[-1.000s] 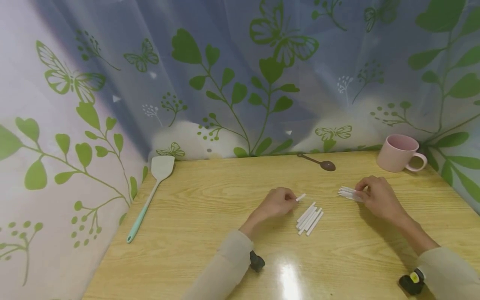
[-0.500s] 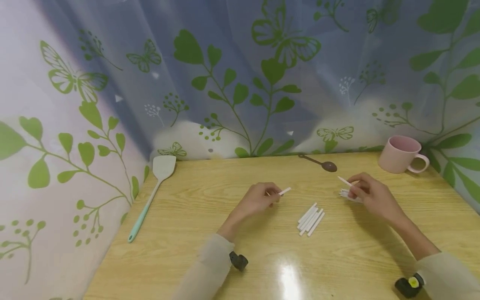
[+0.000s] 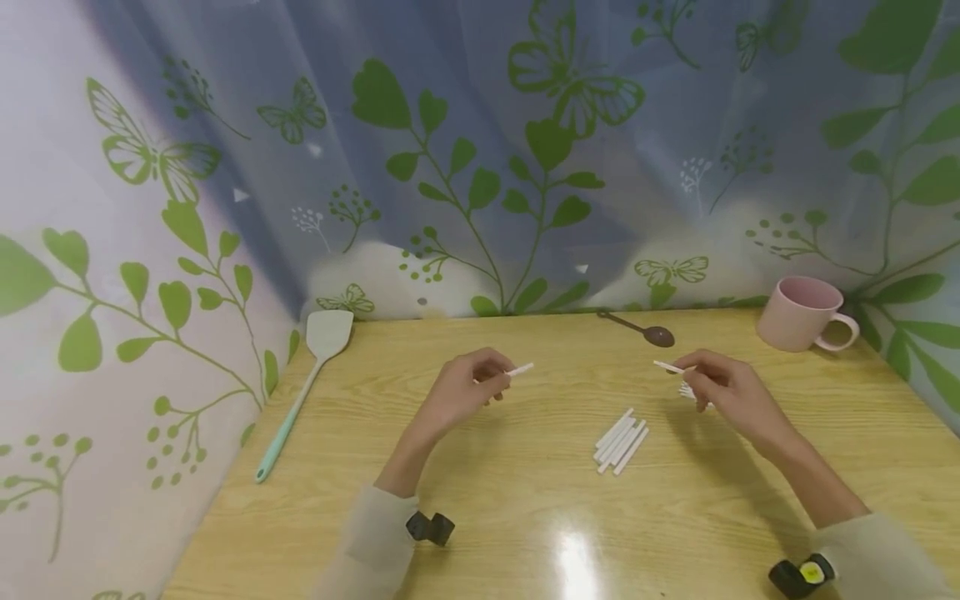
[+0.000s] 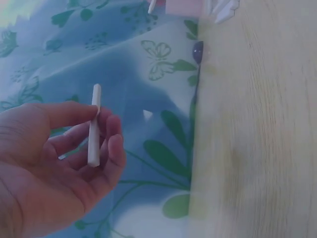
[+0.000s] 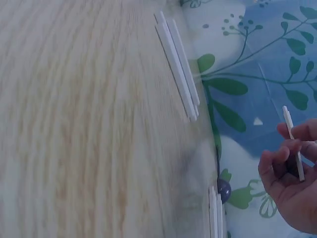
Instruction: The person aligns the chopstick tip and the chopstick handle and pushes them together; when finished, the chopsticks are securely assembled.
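In the head view my left hand (image 3: 465, 390) is raised over the table, pinching a short white chalk-like stick (image 3: 524, 367) between thumb and fingers. The left wrist view shows this stick (image 4: 94, 144) to be straight and blunt-ended. My right hand (image 3: 733, 396) pinches a slimmer white stick (image 3: 665, 365); its narrow tip (image 5: 286, 110) shows in the right wrist view. Between the hands lies a pile of white sticks (image 3: 621, 442), roughly parallel. A second group of white sticks (image 3: 686, 389) lies below the right hand, partly hidden by it.
A dark spoon (image 3: 657, 335) lies by the back edge of the wooden table (image 3: 525, 517). At the back right stands a pink mug (image 3: 798, 315). A spatula (image 3: 300, 408) with a mint handle lies at the left. A patterned curtain (image 3: 465, 125) hangs behind.
My left hand has moved left, away from the pile, with its stick. The right hand has lifted one slim stick off the second group and moved slightly left.
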`<state>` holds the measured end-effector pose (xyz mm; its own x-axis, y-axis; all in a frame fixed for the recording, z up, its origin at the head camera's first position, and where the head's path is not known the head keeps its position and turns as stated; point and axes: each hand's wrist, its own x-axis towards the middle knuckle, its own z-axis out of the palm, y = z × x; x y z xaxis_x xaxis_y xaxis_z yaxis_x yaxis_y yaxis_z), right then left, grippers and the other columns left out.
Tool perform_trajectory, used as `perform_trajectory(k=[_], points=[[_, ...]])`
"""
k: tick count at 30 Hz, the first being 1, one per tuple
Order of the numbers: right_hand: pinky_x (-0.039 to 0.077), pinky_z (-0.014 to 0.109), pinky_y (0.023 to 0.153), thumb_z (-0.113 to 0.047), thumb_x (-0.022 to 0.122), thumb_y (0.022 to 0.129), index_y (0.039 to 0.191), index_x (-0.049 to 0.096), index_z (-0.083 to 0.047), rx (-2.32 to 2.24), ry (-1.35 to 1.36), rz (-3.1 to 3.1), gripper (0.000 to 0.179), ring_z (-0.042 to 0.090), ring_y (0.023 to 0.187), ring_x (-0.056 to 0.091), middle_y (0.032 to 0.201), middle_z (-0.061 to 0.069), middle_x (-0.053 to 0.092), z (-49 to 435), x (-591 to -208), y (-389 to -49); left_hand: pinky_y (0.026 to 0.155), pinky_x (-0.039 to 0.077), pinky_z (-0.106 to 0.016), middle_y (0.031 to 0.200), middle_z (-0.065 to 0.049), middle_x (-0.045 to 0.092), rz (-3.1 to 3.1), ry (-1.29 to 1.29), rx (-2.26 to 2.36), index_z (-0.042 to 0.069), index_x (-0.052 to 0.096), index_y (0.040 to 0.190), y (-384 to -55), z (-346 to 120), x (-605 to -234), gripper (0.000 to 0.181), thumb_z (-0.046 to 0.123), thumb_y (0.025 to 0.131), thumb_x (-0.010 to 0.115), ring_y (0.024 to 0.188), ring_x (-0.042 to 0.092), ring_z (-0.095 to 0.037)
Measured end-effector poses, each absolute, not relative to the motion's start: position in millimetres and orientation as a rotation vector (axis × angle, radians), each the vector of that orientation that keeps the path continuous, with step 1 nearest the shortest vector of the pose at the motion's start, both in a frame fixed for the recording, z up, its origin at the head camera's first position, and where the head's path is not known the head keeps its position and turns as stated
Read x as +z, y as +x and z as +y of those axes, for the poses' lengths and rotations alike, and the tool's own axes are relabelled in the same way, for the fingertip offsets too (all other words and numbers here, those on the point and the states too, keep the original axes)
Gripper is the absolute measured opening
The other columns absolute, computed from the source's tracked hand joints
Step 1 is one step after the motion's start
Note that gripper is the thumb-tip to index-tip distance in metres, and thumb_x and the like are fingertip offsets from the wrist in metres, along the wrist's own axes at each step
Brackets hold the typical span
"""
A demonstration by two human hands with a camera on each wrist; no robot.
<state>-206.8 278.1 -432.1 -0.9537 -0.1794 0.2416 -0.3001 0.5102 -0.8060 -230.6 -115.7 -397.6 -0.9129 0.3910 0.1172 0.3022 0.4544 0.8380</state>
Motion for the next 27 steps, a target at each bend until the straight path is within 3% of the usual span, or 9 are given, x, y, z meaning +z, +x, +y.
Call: perform_trajectory(k=[6,12,15,17,19,20,21,23,27], points=[[0.040,0.032,0.050,-0.023,0.053,0.111,0.125,0.066,-0.004,1.497,0.425,-2.631,0.027,0.020,0.055,0.047,0.072,0.008,0.049,258,-420,-200,0.064,0.054,-0.029,0.103,-0.001,0.074,2.604,0.667,1.541,0.016,0.073,0.117,-215,-119,-389,0.016,0.017,0.104,0.065,0.080,0.069,-0.016],[0.040,0.031,0.049,-0.031,0.056,0.109,0.122,0.070,-0.007,1.515,0.405,-2.657,0.030,0.013,0.055,0.041,0.074,0.005,0.046,238,-404,-193,0.066,0.056,-0.036,0.104,0.002,0.070,2.629,0.710,1.648,0.021,0.076,0.124,-202,-122,-380,0.024,0.017,0.106,0.060,0.083,0.070,-0.023],[0.050,0.031,0.059,-0.031,0.059,0.108,0.119,0.073,-0.010,1.420,0.439,-2.670,0.028,0.008,0.070,0.058,0.088,0.008,0.063,230,-398,-191,0.068,0.058,-0.038,0.101,0.002,0.069,2.634,0.724,1.694,0.021,0.077,0.123,-199,-123,-378,0.024,0.017,0.106,0.059,0.082,0.070,-0.024],[0.058,0.036,0.072,-0.030,0.061,0.107,0.117,0.075,-0.012,1.366,0.466,-2.668,0.025,0.011,0.087,0.068,0.100,0.009,0.071,224,-394,-189,0.070,0.058,-0.037,0.101,0.002,0.069,2.627,0.730,1.728,0.020,0.077,0.121,-197,-122,-378,0.022,0.018,0.106,0.062,0.081,0.070,-0.022],[0.060,0.042,0.087,-0.029,0.063,0.106,0.116,0.077,-0.013,1.328,0.490,-2.666,0.023,0.017,0.104,0.072,0.113,0.008,0.074,219,-391,-187,0.073,0.060,-0.036,0.102,0.001,0.070,2.604,0.733,1.769,0.020,0.078,0.119,-196,-121,-378,0.019,0.019,0.104,0.066,0.081,0.070,-0.022],[0.060,0.042,0.088,-0.029,0.064,0.105,0.115,0.077,-0.014,1.320,0.494,-2.666,0.022,0.017,0.104,0.072,0.113,0.006,0.075,216,-390,-186,0.074,0.060,-0.035,0.101,0.001,0.070,2.590,0.736,1.787,0.019,0.078,0.118,-196,-120,-378,0.018,0.019,0.103,0.068,0.081,0.070,-0.022],[0.061,0.041,0.086,-0.029,0.065,0.105,0.115,0.078,-0.015,1.326,0.499,-2.662,0.021,0.015,0.099,0.073,0.112,0.005,0.075,214,-388,-185,0.076,0.061,-0.035,0.102,0.000,0.070,2.576,0.739,1.804,0.018,0.078,0.117,-195,-119,-378,0.017,0.020,0.102,0.069,0.081,0.070,-0.022],[0.061,0.036,0.070,-0.028,0.067,0.104,0.113,0.079,-0.015,1.373,0.509,-2.646,0.020,0.010,0.078,0.070,0.105,0.004,0.076,210,-386,-184,0.078,0.061,-0.034,0.102,0.000,0.071,2.558,0.747,1.828,0.017,0.079,0.114,-195,-117,-379,0.016,0.022,0.100,0.073,0.082,0.070,-0.023],[0.040,0.030,0.042,-0.026,0.069,0.103,0.113,0.078,-0.015,1.524,0.547,-2.587,0.018,0.010,0.046,0.041,0.070,0.001,0.061,203,-381,-182,0.075,0.061,-0.031,0.097,0.001,0.073,2.553,0.760,1.839,0.018,0.080,0.110,-192,-113,-376,0.015,0.025,0.097,0.077,0.079,0.071,-0.025]])
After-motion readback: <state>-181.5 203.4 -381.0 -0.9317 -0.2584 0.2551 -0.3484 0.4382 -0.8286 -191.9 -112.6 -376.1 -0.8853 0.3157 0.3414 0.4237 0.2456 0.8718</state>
